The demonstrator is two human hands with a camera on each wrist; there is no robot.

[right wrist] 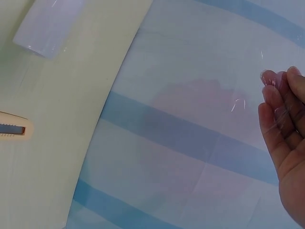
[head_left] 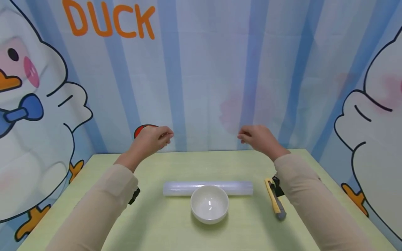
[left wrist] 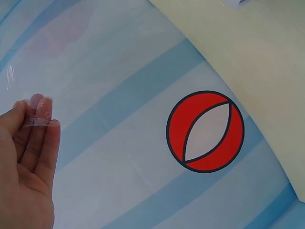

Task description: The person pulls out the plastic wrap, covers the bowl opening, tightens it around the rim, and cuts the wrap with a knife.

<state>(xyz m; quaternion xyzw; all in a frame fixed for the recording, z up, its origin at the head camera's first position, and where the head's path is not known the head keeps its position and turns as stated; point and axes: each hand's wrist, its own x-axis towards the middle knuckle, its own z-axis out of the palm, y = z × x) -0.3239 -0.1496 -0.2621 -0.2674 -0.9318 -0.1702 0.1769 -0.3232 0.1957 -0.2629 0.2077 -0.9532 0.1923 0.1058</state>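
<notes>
- Clear, thin plastic film (right wrist: pixel 238 104): probably light, limp, clingy, easily torn.
- Your left hand (head_left: pixel 149 141) and right hand (head_left: pixel 260 139), well apart, each pinch it; best held near corners, tension even.

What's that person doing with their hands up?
A person's left hand and right hand are raised, each pinching thin clear film. On the table, a shiny roll lies behind a white bowl. A yellow cutter lies off to the right. Neither hand is touching those things.
</notes>
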